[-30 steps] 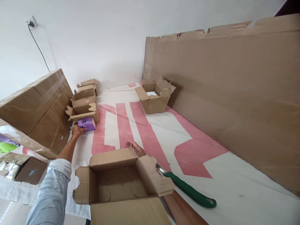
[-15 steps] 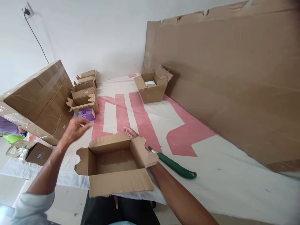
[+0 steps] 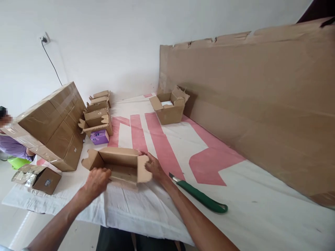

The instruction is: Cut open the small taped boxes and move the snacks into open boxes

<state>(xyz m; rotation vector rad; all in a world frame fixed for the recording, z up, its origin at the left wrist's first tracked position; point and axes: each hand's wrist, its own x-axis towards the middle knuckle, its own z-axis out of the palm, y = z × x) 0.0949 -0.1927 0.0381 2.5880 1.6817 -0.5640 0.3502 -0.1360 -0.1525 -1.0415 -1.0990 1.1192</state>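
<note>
An open cardboard box [image 3: 120,170] with nothing inside sits on the cloth-covered table in front of me. My left hand [image 3: 98,179] is closed on its near side, fingers curled over the edge. At the box's right end, my right hand [image 3: 154,166] grips the far right corner beside the end flap [image 3: 143,169]. The near long flap is mostly hidden or foreshortened. A green-handled utility knife [image 3: 200,196] lies just right of my right forearm, its blade pointing toward the box.
Several open boxes [image 3: 96,120] stand in a row at the back left, a purple box [image 3: 99,137] before them. Large taped cartons [image 3: 54,125] and a small carton [image 3: 45,179] are left. Another open box [image 3: 170,113] stands near the tall cardboard sheet [image 3: 235,104]. A person [image 3: 13,143] is far left.
My left hand has come down onto the box's near side. The box has moved away from the table's front edge, and its flaps stand differently. My view has tilted up slightly.
</note>
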